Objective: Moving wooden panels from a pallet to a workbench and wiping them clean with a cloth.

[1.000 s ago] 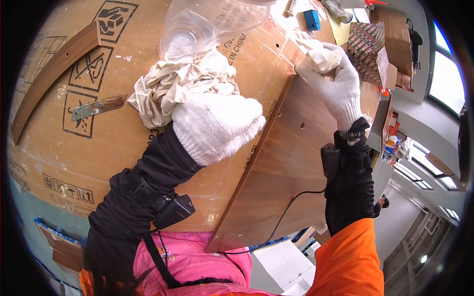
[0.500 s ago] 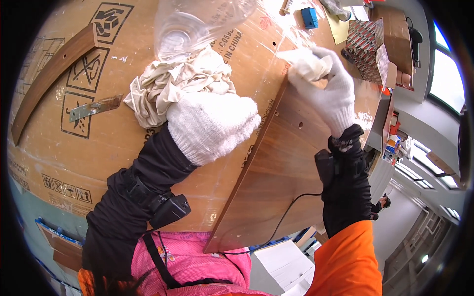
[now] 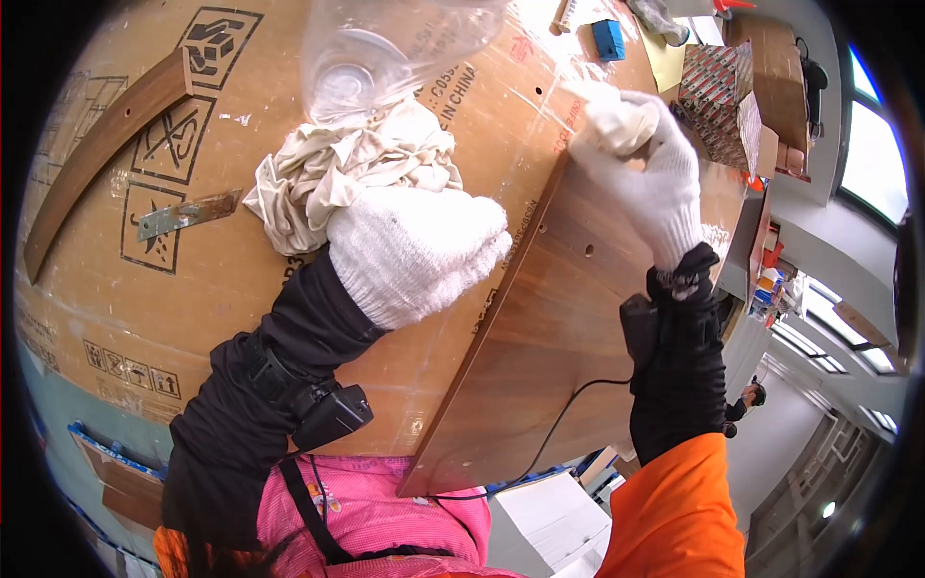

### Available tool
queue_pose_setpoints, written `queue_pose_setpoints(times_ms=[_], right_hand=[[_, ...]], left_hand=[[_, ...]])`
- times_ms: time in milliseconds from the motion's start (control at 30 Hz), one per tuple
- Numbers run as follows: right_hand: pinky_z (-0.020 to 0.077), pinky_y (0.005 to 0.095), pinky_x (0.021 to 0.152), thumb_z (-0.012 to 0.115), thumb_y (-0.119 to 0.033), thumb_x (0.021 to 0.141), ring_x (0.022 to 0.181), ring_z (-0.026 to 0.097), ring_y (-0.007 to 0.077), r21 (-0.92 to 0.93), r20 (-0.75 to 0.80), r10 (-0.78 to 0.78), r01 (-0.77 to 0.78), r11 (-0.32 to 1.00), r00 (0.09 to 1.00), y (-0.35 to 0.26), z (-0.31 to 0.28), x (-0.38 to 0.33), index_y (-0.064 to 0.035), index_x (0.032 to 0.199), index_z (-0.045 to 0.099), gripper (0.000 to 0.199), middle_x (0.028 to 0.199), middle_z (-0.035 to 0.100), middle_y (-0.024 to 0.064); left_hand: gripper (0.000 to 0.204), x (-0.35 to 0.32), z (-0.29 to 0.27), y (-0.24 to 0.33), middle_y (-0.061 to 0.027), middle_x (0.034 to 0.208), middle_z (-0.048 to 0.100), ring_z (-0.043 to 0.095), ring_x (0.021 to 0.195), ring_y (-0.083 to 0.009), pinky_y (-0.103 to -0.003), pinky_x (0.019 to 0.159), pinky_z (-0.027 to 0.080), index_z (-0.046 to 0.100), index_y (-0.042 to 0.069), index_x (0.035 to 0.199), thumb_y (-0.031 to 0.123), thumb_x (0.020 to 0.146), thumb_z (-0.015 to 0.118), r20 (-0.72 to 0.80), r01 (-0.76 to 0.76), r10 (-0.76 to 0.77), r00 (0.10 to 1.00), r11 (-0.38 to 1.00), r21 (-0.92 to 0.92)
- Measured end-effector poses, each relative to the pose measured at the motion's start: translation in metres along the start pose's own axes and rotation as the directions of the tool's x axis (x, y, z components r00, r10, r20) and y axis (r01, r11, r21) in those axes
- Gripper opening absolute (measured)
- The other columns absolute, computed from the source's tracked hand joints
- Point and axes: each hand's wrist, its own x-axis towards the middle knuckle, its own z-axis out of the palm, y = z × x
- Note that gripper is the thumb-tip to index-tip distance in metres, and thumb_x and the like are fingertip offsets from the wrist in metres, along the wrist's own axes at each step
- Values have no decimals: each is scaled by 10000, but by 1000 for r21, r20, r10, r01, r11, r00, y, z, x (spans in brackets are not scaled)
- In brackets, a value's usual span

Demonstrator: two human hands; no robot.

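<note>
A brown wooden panel (image 3: 540, 356) with small drilled holes lies on a cardboard-covered table (image 3: 193, 289). My left hand (image 3: 414, 250), in a white knit glove, is closed and presses down at the panel's left edge. My right hand (image 3: 646, 183), also gloved, is shut on a small pale wad of cloth (image 3: 617, 116) at the panel's far corner. A crumpled cream rag (image 3: 337, 173) lies just beyond my left hand. A clear plastic bottle (image 3: 376, 48) lies past the rag.
A curved wooden strip (image 3: 96, 154) and a flat metal bracket (image 3: 183, 214) lie at the left. A patterned box (image 3: 718, 87), a brown carton (image 3: 771, 58) and a small blue object (image 3: 608, 39) sit at the far right. A black cable (image 3: 549, 433) crosses the panel.
My right hand has slid with the wad slightly toward the panel's far corner. My left hand stays closed on the panel's edge.
</note>
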Motion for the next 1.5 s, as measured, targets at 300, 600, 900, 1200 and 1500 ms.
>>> queue_pose_setpoints(times_ms=[300, 600, 900, 1200, 1500], right_hand=[[516, 234, 740, 796, -160, 769, 791, 615, 58, -13, -62, 62, -63, 998, 996, 41, -24, 14, -27, 1026, 627, 335, 883, 684, 21], [523, 242, 746, 797, -145, 756, 804, 622, 59, -10, 63, 125, -125, 992, 990, 8, -5, -2, -27, 1091, 611, 401, 899, 681, 18], [516, 253, 762, 817, -164, 744, 824, 611, 78, 289, -31, 149, -134, 948, 988, 35, -12, -4, -52, 1024, 618, 361, 919, 667, 14], [505, 248, 727, 786, -188, 770, 792, 591, 67, 196, 65, 267, -274, 941, 962, 52, -33, -6, -49, 973, 609, 303, 871, 655, 14], [497, 253, 757, 818, -229, 746, 798, 583, 82, 133, -17, 139, -136, 982, 990, 39, -18, -1, -37, 1007, 621, 379, 878, 649, 13]], left_hand=[[200, 5, 5, 6, -94, 807, 701, 683, 709, -264, -349, 652, 548, 712, 68, 985, 142, 802, 750, -54, -37, 34, 998, 997, -61], [192, -1, 5, 0, -101, 813, 702, 683, 711, -265, -341, 657, 548, 713, 63, 984, 129, 807, 748, -50, -10, 6, 999, 997, -74], [174, 2, 2, 3, -105, 771, 684, 667, 676, -261, -343, 628, 534, 710, 58, 978, 117, 817, 736, -64, -20, 15, 998, 997, -75], [177, 2, 2, 3, -107, 753, 674, 659, 661, -263, -343, 616, 528, 708, 55, 971, 102, 804, 740, -82, -35, 28, 996, 996, -88], [185, 3, 7, 3, -123, 757, 682, 663, 655, -261, -337, 615, 530, 715, 36, 966, 97, 796, 750, -90, -41, 32, 995, 995, -94]])
